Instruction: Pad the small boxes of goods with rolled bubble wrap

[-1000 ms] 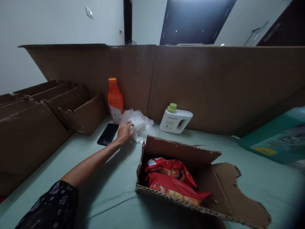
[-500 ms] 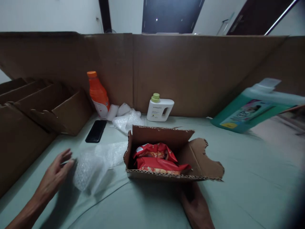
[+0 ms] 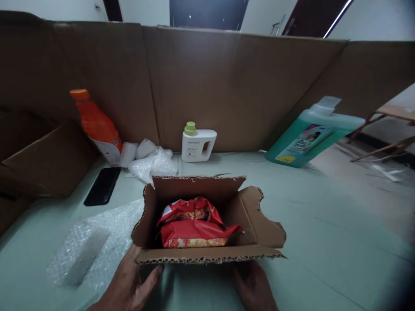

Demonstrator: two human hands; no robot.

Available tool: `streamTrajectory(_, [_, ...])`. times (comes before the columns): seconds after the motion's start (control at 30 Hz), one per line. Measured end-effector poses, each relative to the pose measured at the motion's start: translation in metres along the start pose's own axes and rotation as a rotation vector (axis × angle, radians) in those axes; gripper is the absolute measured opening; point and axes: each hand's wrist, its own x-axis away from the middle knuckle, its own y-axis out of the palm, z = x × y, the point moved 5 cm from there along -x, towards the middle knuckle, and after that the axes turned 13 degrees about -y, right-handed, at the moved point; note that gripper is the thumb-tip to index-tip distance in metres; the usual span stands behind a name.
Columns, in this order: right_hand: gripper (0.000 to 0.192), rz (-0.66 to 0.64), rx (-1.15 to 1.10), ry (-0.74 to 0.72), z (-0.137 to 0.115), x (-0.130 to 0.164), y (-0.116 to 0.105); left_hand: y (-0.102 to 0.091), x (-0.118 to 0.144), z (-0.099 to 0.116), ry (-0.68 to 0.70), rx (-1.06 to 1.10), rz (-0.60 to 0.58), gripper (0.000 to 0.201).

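An open cardboard box with torn, ragged flaps stands in the middle, tilted toward me. Two shiny red food packets lie inside it, one behind the other. At the box's near left corner, my left hand grips it, thumb in front and the other fingers partly hidden by the side. My right hand holds the box low at the front right, its fingertips out of sight beneath. A sheet of bubble wrap lies flat just left of the box, beside my left hand.
Behind the box are an orange bottle, crumpled bubble wrap, a white jug with a green cap and a tilted green liquid jug. A black phone lies left. Cardboard walls and a divided box border the cloth.
My left hand has let go of the bubble wrap, which now lies flat, and has come right onto the box. The view has shifted; my right hand stays at the box.
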Motion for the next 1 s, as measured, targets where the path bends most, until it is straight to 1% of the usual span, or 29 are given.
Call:
streamTrajectory(0.07, [0.042,-0.006,-0.005,-0.01,-0.004,-0.001,-0.002,0.001,0.001,0.001,-0.047,0.045,-0.015,0.039])
streamTrajectory(0.13, [0.046,-0.038,0.003,-0.029,-0.011,-0.009,-0.006,0.002,-0.005,0.006,-0.097,0.094,-0.029,0.044])
streamTrajectory(0.23, [0.055,-0.136,0.008,-0.038,-0.017,-0.038,-0.01,0.01,-0.029,0.013,-0.153,0.184,-0.03,0.057])
streamTrajectory(0.3, [0.061,-0.135,-0.012,-0.054,-0.021,-0.064,-0.013,0.017,-0.05,0.017,-0.138,0.257,-0.029,0.069])
streamTrajectory(0.37, [0.065,-0.079,-0.044,-0.093,-0.023,-0.084,-0.011,0.015,-0.063,0.019,-0.065,0.287,-0.026,0.082])
streamTrajectory(0.4, [0.067,-0.045,-0.06,-0.112,-0.023,-0.089,-0.01,0.01,-0.063,0.018,-0.026,0.263,-0.028,0.087])
streamTrajectory(0.47, [0.071,0.007,-0.056,-0.135,-0.018,-0.082,-0.007,-0.008,-0.047,0.013,0.044,0.159,-0.026,0.089])
streamTrajectory(0.5, [0.071,0.022,-0.021,-0.139,-0.015,-0.071,-0.008,-0.022,-0.033,0.008,0.072,0.091,-0.011,0.085])
streamTrajectory(0.57, [0.061,0.01,0.103,-0.193,-0.012,-0.044,-0.009,-0.054,0.002,-0.007,0.096,-0.043,0.067,0.069])
streamTrajectory(0.63, [0.045,-0.054,0.221,-0.362,-0.024,-0.019,-0.003,-0.087,0.03,-0.032,0.034,-0.148,0.186,0.055])
streamTrajectory(0.67, [0.039,-0.107,0.256,-0.478,-0.037,-0.01,0.006,-0.101,0.039,-0.048,-0.032,-0.18,0.234,0.052])
streamTrajectory(0.7, [0.035,-0.169,0.277,-0.597,-0.054,-0.005,0.019,-0.111,0.043,-0.066,-0.121,-0.183,0.26,0.053])
streamTrajectory(0.73, [0.034,-0.237,0.294,-0.706,-0.073,-0.005,0.037,-0.118,0.044,-0.083,-0.214,-0.16,0.264,0.055])
streamTrajectory(0.8, [0.038,-0.371,0.364,-0.854,-0.114,-0.015,0.081,-0.121,0.038,-0.113,-0.357,-0.071,0.231,0.054])
streamTrajectory(0.83, [0.041,-0.437,0.433,-0.889,-0.133,-0.024,0.105,-0.121,0.034,-0.122,-0.396,-0.022,0.212,0.048])
streamTrajectory(0.9, [0.049,-0.56,0.633,-0.872,-0.164,-0.046,0.151,-0.119,0.028,-0.131,-0.414,0.055,0.192,0.032])
streamTrajectory(0.93, [0.048,-0.573,0.673,-0.867,-0.177,-0.057,0.168,-0.121,0.027,-0.131,-0.408,0.088,0.192,0.027])
streamTrajectory(1.0, [0.036,-0.6,0.735,-0.856,-0.195,-0.072,0.191,-0.129,0.031,-0.132,-0.399,0.157,0.196,0.027])
